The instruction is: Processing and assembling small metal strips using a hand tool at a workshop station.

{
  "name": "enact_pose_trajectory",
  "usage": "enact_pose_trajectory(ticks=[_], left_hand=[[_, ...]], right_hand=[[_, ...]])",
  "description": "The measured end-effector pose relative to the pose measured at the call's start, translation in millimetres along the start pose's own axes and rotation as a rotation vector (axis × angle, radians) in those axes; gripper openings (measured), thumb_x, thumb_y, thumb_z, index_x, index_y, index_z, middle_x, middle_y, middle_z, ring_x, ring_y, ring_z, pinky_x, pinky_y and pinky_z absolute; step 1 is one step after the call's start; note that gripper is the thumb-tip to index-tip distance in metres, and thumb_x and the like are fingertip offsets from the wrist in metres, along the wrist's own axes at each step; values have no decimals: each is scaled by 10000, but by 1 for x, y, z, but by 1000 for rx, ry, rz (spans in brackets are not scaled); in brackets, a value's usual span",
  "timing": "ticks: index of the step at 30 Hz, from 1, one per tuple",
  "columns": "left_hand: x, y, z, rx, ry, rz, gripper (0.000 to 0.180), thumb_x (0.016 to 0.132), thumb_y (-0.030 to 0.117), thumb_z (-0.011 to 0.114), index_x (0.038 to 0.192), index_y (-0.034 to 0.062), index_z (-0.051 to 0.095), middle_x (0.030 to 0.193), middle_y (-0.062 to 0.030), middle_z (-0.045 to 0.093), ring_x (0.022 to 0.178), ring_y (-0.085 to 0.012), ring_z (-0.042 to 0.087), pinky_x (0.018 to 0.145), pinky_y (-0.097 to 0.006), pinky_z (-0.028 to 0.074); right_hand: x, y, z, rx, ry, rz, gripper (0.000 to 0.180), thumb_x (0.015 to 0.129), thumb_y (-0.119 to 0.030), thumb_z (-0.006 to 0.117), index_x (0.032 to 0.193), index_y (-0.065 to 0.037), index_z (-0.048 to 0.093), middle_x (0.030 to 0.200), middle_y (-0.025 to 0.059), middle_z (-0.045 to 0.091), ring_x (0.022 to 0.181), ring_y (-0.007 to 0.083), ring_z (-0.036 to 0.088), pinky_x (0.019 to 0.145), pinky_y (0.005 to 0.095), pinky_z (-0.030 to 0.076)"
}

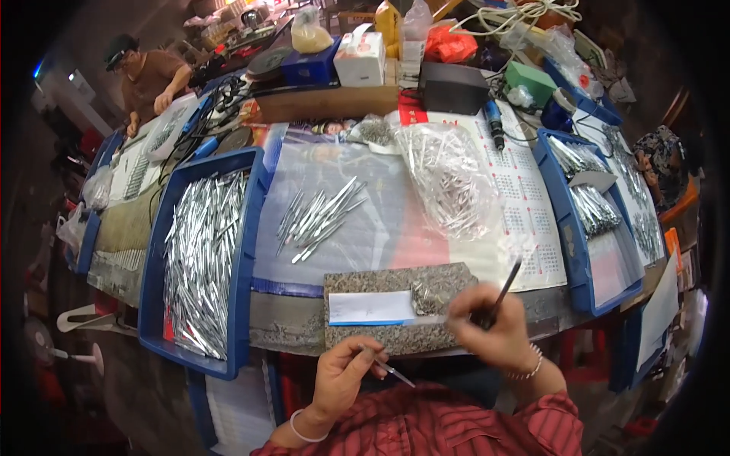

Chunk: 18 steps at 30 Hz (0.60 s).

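Observation:
My left hand (346, 376) pinches a slim silver metal piece (397, 374) near the front edge of the table, its thin end pointing right and down. Slightly blurred, my right hand (490, 323) is closed round a thin dark stick-like tool (508, 287) that points up; the tool's lower end is hidden. Between the hands and the table lies a speckled stone slab (380, 279). On it are a white paper slip (369, 307) with a blue edge and a small heap of tiny metal parts (430, 296), next to my right hand.
Loose slim silver pieces (323, 216) lie on the plastic-covered mat. A blue tray (242, 304) full of them stands at left. A clear bag (449, 178) of silver pieces lies behind the slab; another blue tray (601, 266) is at right. A co-worker (148, 80) sits far left.

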<state>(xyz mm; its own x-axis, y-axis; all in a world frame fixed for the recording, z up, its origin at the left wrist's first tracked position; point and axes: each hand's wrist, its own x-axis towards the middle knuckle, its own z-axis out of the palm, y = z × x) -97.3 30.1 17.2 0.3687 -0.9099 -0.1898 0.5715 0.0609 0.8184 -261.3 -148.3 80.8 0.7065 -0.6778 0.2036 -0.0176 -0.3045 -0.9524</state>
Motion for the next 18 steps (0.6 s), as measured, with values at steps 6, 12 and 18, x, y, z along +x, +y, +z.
enact_pose_trajectory(ticks=[6, 12, 18], left_hand=[[8, 3, 15, -76, -78, -44, 193, 987, 117, 524, 1112, -17, 581, 940, -79, 624, 817, -132, 611, 728, -264, 523], [3, 4, 13, -62, -52, -15, 206, 992, 149, 523, 1089, -17, 596, 933, -82, 636, 812, -120, 615, 715, -243, 524], [-1, 3, 11, -103, -26, -3, 207, 991, 149, 525, 1085, -21, 594, 949, -93, 636, 759, -118, 616, 697, -228, 520]], right_hand=[[-42, 13, 37, 281, -179, 173, 101, 793, 67, 668, 842, -6, 618, 805, 69, 621, 690, 123, 573, 582, 254, 431], [-52, 17, 43, -89, -127, -173, 211, 790, 28, 674, 992, -32, 667, 745, 85, 636, 582, 180, 614, 508, 286, 453], [-62, 20, 43, 31, -89, 11, 217, 800, 16, 669, 1016, -6, 668, 714, 108, 652, 539, 193, 630, 485, 276, 468]])
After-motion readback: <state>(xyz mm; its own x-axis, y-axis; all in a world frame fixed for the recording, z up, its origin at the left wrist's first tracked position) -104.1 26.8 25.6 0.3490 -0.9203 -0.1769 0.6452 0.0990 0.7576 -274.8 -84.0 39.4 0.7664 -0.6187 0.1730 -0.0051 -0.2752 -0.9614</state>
